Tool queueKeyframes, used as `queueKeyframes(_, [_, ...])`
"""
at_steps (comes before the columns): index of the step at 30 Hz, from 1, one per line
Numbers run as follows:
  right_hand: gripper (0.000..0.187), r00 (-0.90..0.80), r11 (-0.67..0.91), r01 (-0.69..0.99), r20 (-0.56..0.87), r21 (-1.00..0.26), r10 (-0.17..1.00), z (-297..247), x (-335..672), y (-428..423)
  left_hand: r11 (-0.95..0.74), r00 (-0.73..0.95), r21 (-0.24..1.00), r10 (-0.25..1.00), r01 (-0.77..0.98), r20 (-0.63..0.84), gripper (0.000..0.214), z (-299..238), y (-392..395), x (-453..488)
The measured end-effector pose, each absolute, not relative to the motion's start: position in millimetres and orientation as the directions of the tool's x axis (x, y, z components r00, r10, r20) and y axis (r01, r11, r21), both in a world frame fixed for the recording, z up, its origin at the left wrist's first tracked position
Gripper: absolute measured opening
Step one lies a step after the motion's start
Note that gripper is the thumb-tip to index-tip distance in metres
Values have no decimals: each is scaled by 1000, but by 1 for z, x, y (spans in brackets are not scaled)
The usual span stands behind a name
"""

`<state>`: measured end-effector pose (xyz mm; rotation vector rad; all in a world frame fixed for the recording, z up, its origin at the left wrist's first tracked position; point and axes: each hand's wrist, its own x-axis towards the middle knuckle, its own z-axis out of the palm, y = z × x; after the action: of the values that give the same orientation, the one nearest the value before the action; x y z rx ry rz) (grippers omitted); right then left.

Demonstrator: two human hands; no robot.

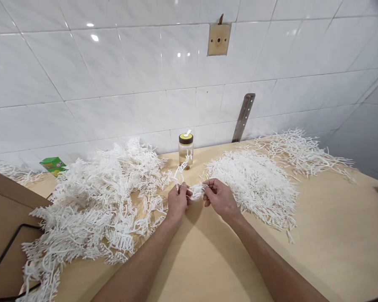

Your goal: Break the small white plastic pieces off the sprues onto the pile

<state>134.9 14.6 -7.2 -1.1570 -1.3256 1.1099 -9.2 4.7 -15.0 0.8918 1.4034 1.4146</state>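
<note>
My left hand [177,203] and my right hand [219,198] meet over the middle of a wooden table [318,247]. Both are closed in a pinch on one white plastic comb-like strip [195,191] stretched between them. A branch of that strip rises toward a small clear jar [185,149] with a dark lid standing at the wall. To the left lies a big tangled heap of white strips [97,201]. On the right sits a flatter pile of loose white plastic sticks [255,184].
More white sticks [299,153] are strewn at the far right by the tiled wall. A green box [54,165] lies at the back left. A brown cardboard box [3,235] with a black cord stands at the left edge. A metal bracket [243,117] leans on the wall.
</note>
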Motion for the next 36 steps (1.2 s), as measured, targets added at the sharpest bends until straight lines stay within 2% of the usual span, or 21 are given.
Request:
queueKeyframes(7, [40, 74, 149, 57, 153, -987, 985, -3, 129, 11, 100, 23, 931, 995, -350, -99, 40, -7, 1, -9])
queueKeyframes(11, [40, 145, 222, 93, 234, -971, 961, -5, 130, 14, 191, 45, 824, 979, -534, -198, 35, -12, 8, -9])
queueKeyframes(13, [39, 152, 234, 49, 238, -971, 959, -6, 129, 15, 217, 19, 784, 967, -581, -253, 33, -14, 10, -9])
queueKeyframes(16, [40, 106, 183, -93, 173, -979, 979, -7, 128, 15, 223, 23, 771, 965, -597, -261, 31, -13, 10, -10])
queueKeyframes(20, [40, 83, 143, -217, 127, -966, 988, -5, 132, 17, 249, 132, 760, 968, -601, -213, 32, -1, 4, -12])
queueKeyframes(25, [39, 105, 138, -201, 118, -970, 987, -3, 137, 18, 289, 255, 785, 952, -548, -172, 25, 10, -3, -14])
queueKeyframes(28, [37, 92, 138, -180, 123, -974, 988, -4, 138, 18, 286, 291, 793, 946, -538, -144, 28, 7, -4, -12])
queueKeyframes(31, [35, 68, 138, -191, 127, -972, 990, -5, 139, 18, 280, 302, 778, 946, -563, -122, 34, 0, -4, -10])
queueKeyframes(36, [33, 54, 133, -196, 125, -972, 991, -4, 140, 19, 296, 290, 760, 946, -579, -147, 29, -4, -2, -10])
